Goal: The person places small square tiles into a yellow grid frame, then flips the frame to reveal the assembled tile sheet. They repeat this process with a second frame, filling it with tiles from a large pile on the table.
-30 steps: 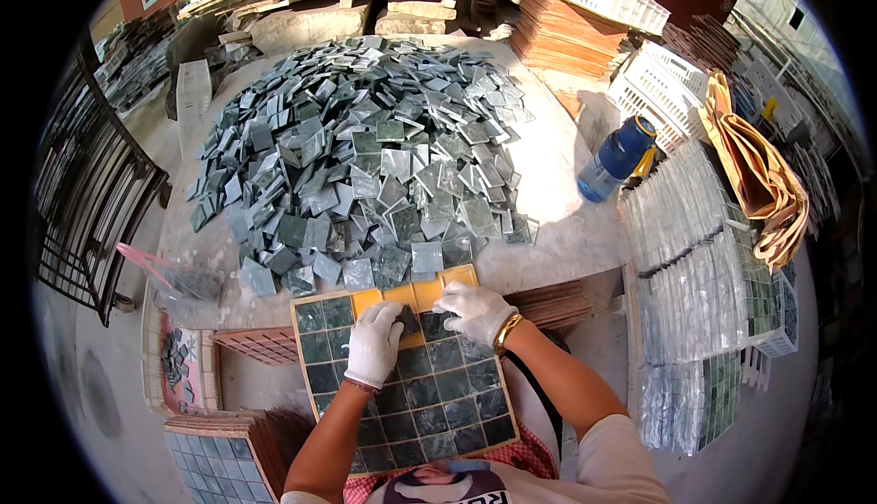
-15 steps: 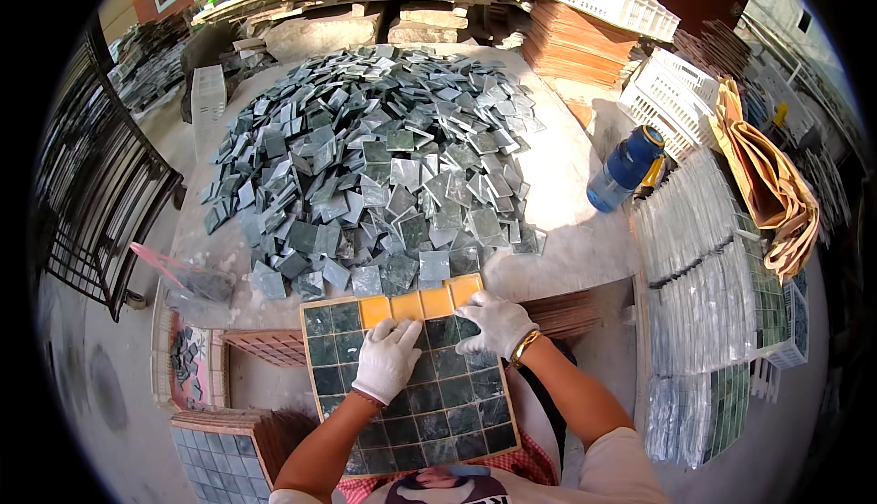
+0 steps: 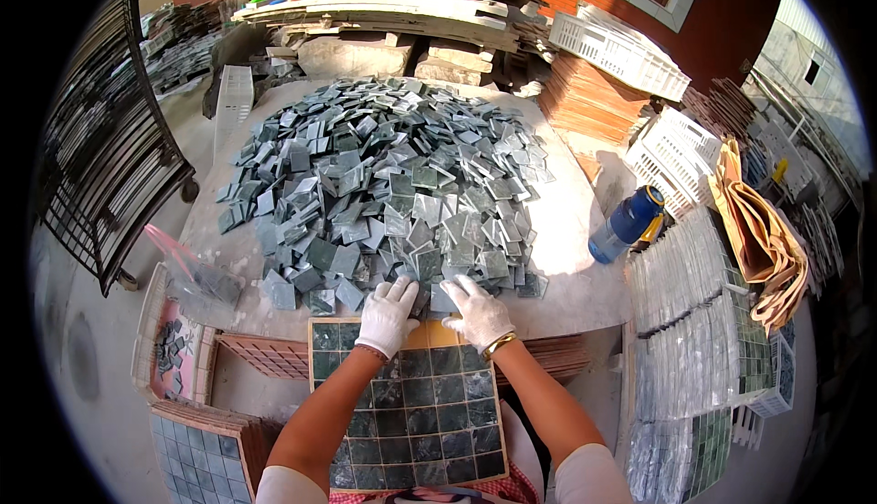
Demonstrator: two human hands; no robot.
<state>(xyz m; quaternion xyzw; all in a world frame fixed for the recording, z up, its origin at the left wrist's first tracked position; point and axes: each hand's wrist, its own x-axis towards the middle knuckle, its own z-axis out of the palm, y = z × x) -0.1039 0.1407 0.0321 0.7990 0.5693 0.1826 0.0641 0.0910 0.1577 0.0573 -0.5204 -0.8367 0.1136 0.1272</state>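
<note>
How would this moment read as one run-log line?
left hand: gloved, at tile pile's near edge | right hand: gloved, same edge | yellow tray: mostly filled with square tiles | grip: unclear

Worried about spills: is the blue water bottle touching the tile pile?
Apart: the head view shows sunlit tabletop between the blue water bottle and the tile pile.

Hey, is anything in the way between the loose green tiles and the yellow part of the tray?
Only your gloved left hand and right hand: they reach across the far edge of the tray, partly hiding its yellow part. Nothing else visible stands between it and the loose green tiles.
</note>
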